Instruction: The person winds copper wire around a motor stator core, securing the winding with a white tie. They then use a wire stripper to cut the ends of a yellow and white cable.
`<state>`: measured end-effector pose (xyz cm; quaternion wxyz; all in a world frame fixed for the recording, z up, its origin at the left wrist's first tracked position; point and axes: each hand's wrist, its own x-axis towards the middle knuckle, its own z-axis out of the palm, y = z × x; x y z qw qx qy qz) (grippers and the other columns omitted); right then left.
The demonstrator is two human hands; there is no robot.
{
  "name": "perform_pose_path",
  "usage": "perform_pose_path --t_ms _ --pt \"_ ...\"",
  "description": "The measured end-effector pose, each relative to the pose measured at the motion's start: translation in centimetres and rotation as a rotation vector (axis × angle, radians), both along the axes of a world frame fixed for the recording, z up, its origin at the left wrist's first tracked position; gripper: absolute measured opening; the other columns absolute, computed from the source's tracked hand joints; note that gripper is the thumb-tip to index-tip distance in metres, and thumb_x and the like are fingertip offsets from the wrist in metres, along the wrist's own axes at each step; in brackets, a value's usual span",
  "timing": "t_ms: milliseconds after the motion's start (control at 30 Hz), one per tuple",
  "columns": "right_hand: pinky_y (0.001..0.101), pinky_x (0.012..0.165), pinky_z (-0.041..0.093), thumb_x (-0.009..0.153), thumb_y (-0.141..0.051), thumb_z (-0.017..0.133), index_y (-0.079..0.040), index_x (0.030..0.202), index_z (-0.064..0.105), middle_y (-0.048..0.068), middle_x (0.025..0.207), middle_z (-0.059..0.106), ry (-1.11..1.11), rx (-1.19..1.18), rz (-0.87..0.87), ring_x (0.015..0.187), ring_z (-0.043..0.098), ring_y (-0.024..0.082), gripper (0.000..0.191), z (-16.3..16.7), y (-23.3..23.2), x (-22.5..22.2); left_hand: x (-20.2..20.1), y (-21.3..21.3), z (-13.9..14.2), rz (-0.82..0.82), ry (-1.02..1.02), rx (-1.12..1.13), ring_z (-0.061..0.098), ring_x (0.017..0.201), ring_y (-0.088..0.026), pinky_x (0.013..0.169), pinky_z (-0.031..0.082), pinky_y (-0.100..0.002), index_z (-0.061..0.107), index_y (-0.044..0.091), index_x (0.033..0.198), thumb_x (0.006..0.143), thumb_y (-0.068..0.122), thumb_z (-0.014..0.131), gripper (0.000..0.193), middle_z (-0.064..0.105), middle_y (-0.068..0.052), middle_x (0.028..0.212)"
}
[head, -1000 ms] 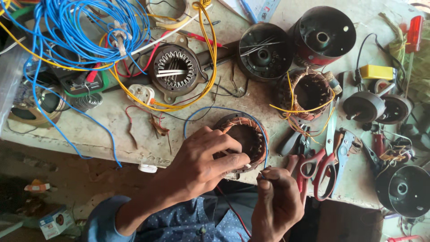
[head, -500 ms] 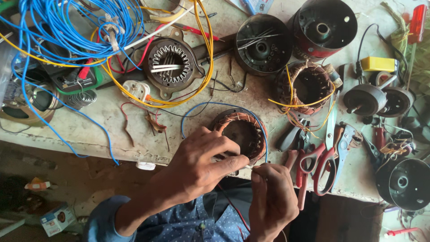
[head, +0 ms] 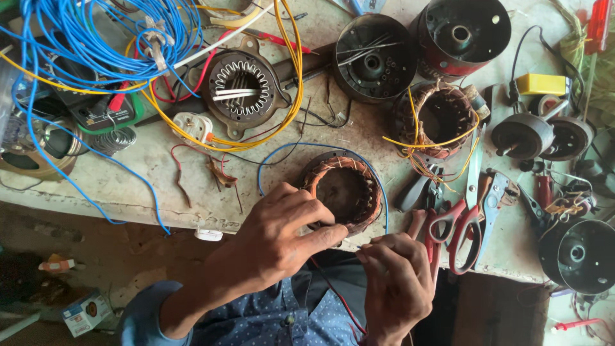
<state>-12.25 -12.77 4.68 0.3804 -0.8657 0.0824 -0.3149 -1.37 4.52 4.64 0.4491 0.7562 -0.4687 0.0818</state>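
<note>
Since the earlier frame, both hands have held position at lower centre. Left hand [head: 282,234] fingers curl closed on the rim of the copper-wound stator [head: 341,191] at frame centre. Right hand [head: 397,282] fingertips pinch a thin wire [head: 378,198] beside red-handled scissors [head: 458,224].

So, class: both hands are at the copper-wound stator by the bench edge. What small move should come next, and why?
Probably draw the thin wire taut with the right hand while the left hand steadies the stator. The left hand's fingers rest on the stator's near rim, the right hand's fingertips pinch something fine just beside it, and a blue wire loops around the winding.
</note>
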Motion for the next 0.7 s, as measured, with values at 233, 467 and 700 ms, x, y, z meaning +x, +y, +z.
perform_pose_path --t_ms 233,467,700 --pt "0.0364 0.09 0.058 0.076 0.007 0.08 0.001 0.093 0.072 0.007 0.086 0.068 -0.052 0.025 0.034 0.084 0.067 0.018 0.02 -0.7 0.1 -0.1 -0.4 -0.3 0.1 -0.012 -0.045 0.04 0.062 0.098 -0.021 0.093 0.045 -0.04 0.073 0.007 0.114 0.088 0.011 0.069 0.026 0.063 -0.003 0.102" --pt "0.0368 0.093 0.058 0.074 0.001 0.088 -0.003 0.106 0.066 0.006 0.088 0.073 -0.012 0.049 0.09 0.094 0.072 0.022 0.039 -0.5 0.1 -0.1 -0.7 -0.3 -0.2 -0.077 -0.016 0.008 0.064 0.103 -0.02 0.093 0.046 -0.039 0.072 0.007 0.11 0.089 0.015 0.071 0.023 0.064 -0.003 0.105" --pt "0.0446 0.109 0.05 0.069 -0.013 0.086 -0.005 0.101 0.068 0.013 0.121 0.07 0.094 -0.251 0.047 0.12 0.065 0.032 0.037 1.7 -0.5 0.4 0.1 0.6 0.5 0.012 -0.049 0.029 0.064 0.099 -0.02 0.091 0.049 -0.039 0.073 0.008 0.109 0.087 0.011 0.071 0.023 0.064 -0.003 0.104"
